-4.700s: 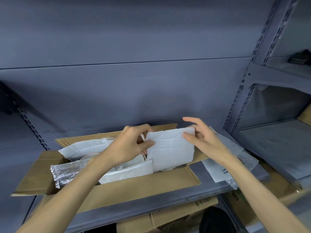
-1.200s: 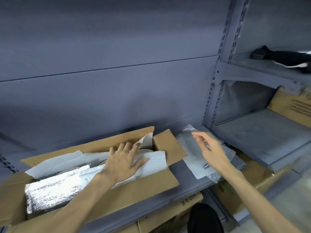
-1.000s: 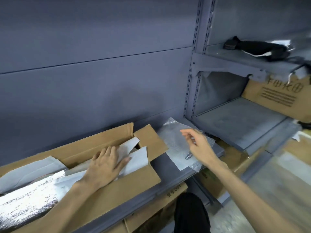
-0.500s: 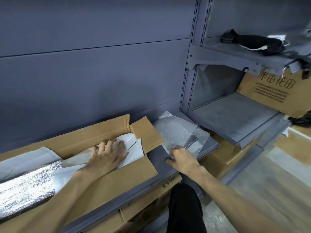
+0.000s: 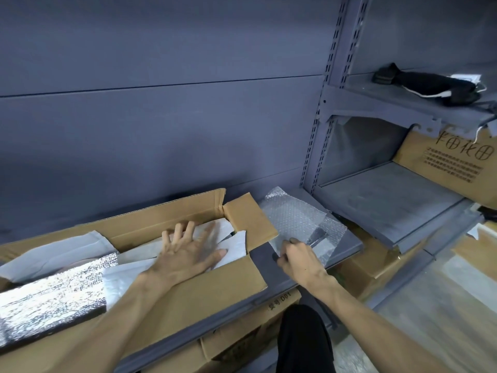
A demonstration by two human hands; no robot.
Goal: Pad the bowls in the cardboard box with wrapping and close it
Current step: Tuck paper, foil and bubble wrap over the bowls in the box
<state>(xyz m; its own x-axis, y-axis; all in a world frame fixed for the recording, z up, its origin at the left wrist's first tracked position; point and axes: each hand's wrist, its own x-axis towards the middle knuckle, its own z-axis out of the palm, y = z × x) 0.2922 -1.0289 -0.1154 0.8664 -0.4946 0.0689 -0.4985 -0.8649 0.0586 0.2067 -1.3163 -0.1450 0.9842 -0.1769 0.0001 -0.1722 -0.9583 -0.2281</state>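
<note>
An open cardboard box (image 5: 223, 286) lies on the grey shelf, its flaps spread outward. White foam wrapping (image 5: 234, 244) and a silver foil sheet (image 5: 53, 294) fill it; the bowls are hidden underneath. My left hand (image 5: 185, 254) lies flat with spread fingers on the white wrapping at the box's right end. To the right of the box, a sheet of bubble wrap (image 5: 293, 216) lies on the shelf. My right hand (image 5: 298, 261) pinches its near edge with curled fingers.
The grey shelf (image 5: 263, 270) has a back wall close behind the box. A second shelf bay (image 5: 390, 200) at the right holds a printed cardboard box (image 5: 451, 165). A black item (image 5: 430, 83) lies on the upper shelf. More cartons (image 5: 242, 327) sit below.
The view has swung right. My right hand let go of the white wrapping, reached over to the bubble wrap and took hold of its near edge. My left hand went flat onto the white wrapping.
</note>
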